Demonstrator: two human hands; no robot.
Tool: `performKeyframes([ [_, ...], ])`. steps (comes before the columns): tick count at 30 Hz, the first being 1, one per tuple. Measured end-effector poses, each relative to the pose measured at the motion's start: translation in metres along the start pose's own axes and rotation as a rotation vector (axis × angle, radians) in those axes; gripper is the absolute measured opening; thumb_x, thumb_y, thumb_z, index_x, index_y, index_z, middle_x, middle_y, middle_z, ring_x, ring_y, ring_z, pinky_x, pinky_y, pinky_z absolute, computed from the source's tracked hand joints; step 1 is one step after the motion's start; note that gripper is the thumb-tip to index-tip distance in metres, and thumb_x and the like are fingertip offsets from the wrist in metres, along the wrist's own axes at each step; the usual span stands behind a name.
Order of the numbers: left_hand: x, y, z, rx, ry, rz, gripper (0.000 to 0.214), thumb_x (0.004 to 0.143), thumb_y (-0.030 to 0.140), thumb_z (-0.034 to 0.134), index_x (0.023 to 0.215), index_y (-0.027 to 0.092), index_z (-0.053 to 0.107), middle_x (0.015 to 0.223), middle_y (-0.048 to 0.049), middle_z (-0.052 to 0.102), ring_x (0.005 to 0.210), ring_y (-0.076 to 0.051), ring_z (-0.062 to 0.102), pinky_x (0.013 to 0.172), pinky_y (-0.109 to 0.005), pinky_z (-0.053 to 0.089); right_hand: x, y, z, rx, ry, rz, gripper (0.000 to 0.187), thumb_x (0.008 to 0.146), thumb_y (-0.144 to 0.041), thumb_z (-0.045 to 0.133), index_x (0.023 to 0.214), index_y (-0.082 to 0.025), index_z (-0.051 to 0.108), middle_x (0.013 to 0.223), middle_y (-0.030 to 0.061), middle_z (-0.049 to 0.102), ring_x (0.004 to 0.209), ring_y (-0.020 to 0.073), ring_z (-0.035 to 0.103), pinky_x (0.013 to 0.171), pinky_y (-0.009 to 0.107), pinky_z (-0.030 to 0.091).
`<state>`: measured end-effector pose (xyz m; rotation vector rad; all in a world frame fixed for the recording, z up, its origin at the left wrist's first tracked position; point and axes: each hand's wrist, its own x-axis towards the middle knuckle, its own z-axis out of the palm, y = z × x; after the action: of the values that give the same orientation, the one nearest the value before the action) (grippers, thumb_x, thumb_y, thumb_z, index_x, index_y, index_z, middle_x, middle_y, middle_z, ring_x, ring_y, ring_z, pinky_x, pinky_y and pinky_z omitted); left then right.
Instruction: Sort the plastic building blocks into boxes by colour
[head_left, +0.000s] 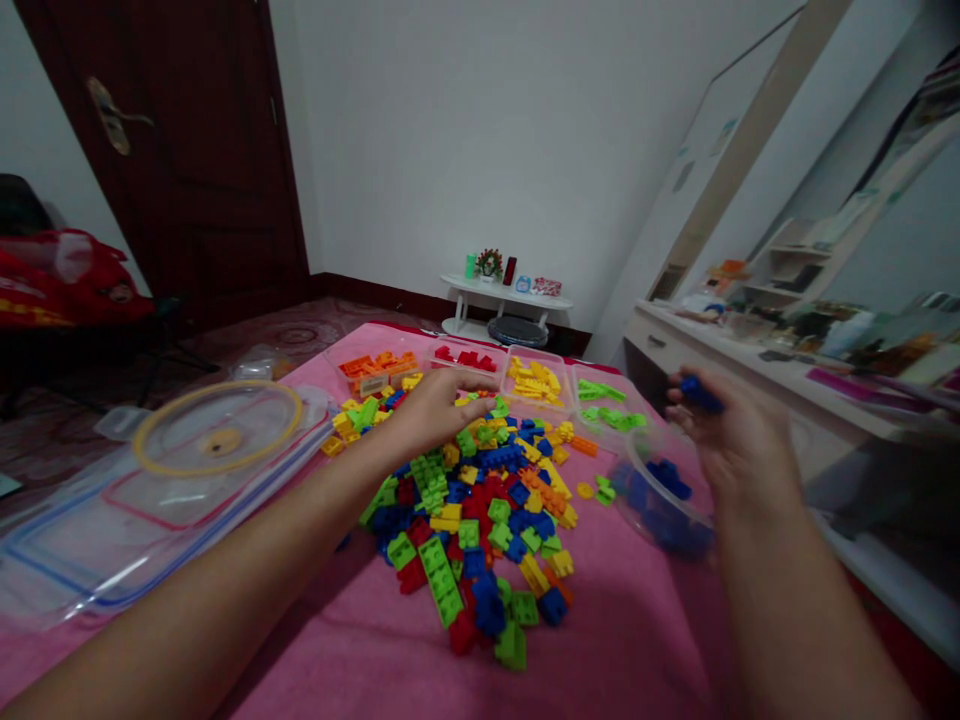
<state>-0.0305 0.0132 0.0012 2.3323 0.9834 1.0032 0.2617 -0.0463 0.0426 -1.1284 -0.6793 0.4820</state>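
Left hand (439,405): palm down over the far edge of the brick pile (480,520), fingers curled onto the bricks. I cannot tell whether it grips one.

Right hand (724,445): closed on a blue brick (701,393), pinched at the fingertips. It is held above the far right rim of the round tub (628,462).

Round tub: clear plastic, on the surface (637,640) just right of the pile, with only blue bricks inside.

Brick pile: mixed blue, green, red, yellow and orange, heaped at mid-surface between my two forearms. A few loose pieces lie between the pile and the tub.

Surface: covered in pink.

Far side, behind the pile, is a row of clear trays, listed left to right:
- orange tray (375,366), orange bricks
- red tray (465,356), red bricks
- yellow tray (534,381), yellow bricks
- green tray (609,405), green bricks

Left of the pile a round lid (217,428) with a yellow rim rests on stacked flat rectangular lids (90,545), all clear.

Room: a dark door (195,150) stands far left. A small white side table (506,295) is against the far wall. A white dresser (750,365) with clutter on it runs along the right.
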Motion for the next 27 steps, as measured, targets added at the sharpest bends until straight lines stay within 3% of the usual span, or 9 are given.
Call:
performKeyframes([
  [2, 0.001, -0.002, -0.004, 0.002, -0.033, -0.043, 0.032, 0.081, 0.035, 0.053, 0.105, 0.020, 0.067, 0.106, -0.0041, 0.068, 0.095, -0.018, 0.062, 0.083, -0.029, 0.048, 0.011, 0.001, -0.015, -0.383, 0.048, -0.170, 0.016, 0.064, -0.028, 0.064, 0.074, -0.015, 0.066, 0.072, 0.0043, 0.064, 0.062, 0.0143, 0.057, 0.053, 0.025, 0.043],
  [5, 0.003, -0.007, -0.015, 0.096, -0.075, -0.125, 0.033, 0.081, 0.033, 0.051, 0.105, 0.019, 0.067, 0.101, -0.0035, 0.070, 0.088, -0.017, 0.064, 0.077, -0.026, 0.048, 0.016, 0.004, -0.024, -1.051, 0.038, -0.312, 0.023, 0.065, -0.038, 0.063, 0.075, -0.018, 0.070, 0.073, 0.0072, 0.066, 0.068, 0.0214, 0.058, 0.060, 0.033, 0.041],
  [7, 0.002, -0.014, -0.028, 0.269, -0.105, -0.191, 0.031, 0.078, 0.031, 0.053, 0.103, 0.019, 0.068, 0.096, -0.0039, 0.071, 0.084, -0.017, 0.064, 0.072, -0.024, 0.047, 0.009, 0.011, -0.016, -1.219, -0.077, -0.406, 0.023, 0.068, -0.036, 0.060, 0.080, -0.020, 0.071, 0.075, 0.0069, 0.067, 0.069, 0.0220, 0.059, 0.063, 0.034, 0.042],
  [12, -0.006, -0.034, -0.060, 0.681, -0.346, -0.330, 0.026, 0.062, 0.025, 0.063, 0.086, 0.023, 0.072, 0.084, -0.0026, 0.071, 0.074, -0.017, 0.062, 0.057, -0.021, 0.040, -0.038, 0.048, 0.033, -0.939, -0.741, -0.598, 0.021, 0.073, -0.019, 0.054, 0.088, -0.019, 0.069, 0.089, 0.0054, 0.069, 0.080, 0.0186, 0.062, 0.075, 0.031, 0.046],
  [16, -0.012, -0.041, -0.060, 0.705, -0.596, -0.376, 0.025, 0.054, 0.029, 0.068, 0.078, 0.024, 0.072, 0.075, -0.0004, 0.069, 0.066, -0.016, 0.060, 0.051, -0.020, 0.037, -0.075, 0.073, 0.057, -0.942, -1.016, -0.670, 0.032, 0.072, -0.017, 0.059, 0.101, -0.022, 0.067, 0.107, 0.0065, 0.066, 0.101, 0.0225, 0.057, 0.090, 0.037, 0.041],
  [19, -0.013, -0.040, -0.051, 0.733, -0.687, -0.381, 0.025, 0.051, 0.028, 0.070, 0.075, 0.021, 0.072, 0.069, -0.0011, 0.068, 0.062, -0.016, 0.059, 0.050, -0.021, 0.037, -0.083, 0.081, 0.057, -1.001, -1.071, -0.585, 0.031, 0.075, -0.020, 0.058, 0.104, -0.021, 0.067, 0.105, 0.0069, 0.067, 0.096, 0.0221, 0.059, 0.083, 0.034, 0.044],
  [23, -0.012, -0.036, -0.052, 0.692, -0.655, -0.315, 0.029, 0.056, 0.023, 0.062, 0.083, 0.022, 0.072, 0.075, -0.0012, 0.069, 0.064, -0.014, 0.059, 0.052, -0.019, 0.039, -0.075, 0.083, 0.053, -0.994, -0.950, -0.491, 0.026, 0.076, -0.021, 0.054, 0.096, -0.020, 0.070, 0.091, 0.0062, 0.070, 0.081, 0.0209, 0.062, 0.073, 0.032, 0.045],
  [25, -0.012, -0.036, -0.061, 0.686, -0.573, -0.294, 0.033, 0.059, 0.024, 0.059, 0.090, 0.024, 0.071, 0.081, -0.0016, 0.070, 0.069, -0.014, 0.060, 0.055, -0.019, 0.041, -0.071, 0.083, 0.053, -0.843, -0.853, -0.396, 0.024, 0.075, -0.023, 0.056, 0.094, -0.019, 0.071, 0.082, 0.0049, 0.070, 0.074, 0.0195, 0.061, 0.070, 0.031, 0.045],
  [27, -0.013, -0.038, -0.069, 0.720, -0.512, -0.334, 0.036, 0.060, 0.026, 0.058, 0.094, 0.024, 0.071, 0.085, -0.0029, 0.070, 0.072, -0.015, 0.061, 0.059, -0.019, 0.043, -0.068, 0.081, 0.055, -0.551, -0.760, -0.215, 0.026, 0.072, -0.025, 0.061, 0.096, -0.019, 0.069, 0.081, 0.0033, 0.068, 0.072, 0.0174, 0.060, 0.068, 0.029, 0.045],
])
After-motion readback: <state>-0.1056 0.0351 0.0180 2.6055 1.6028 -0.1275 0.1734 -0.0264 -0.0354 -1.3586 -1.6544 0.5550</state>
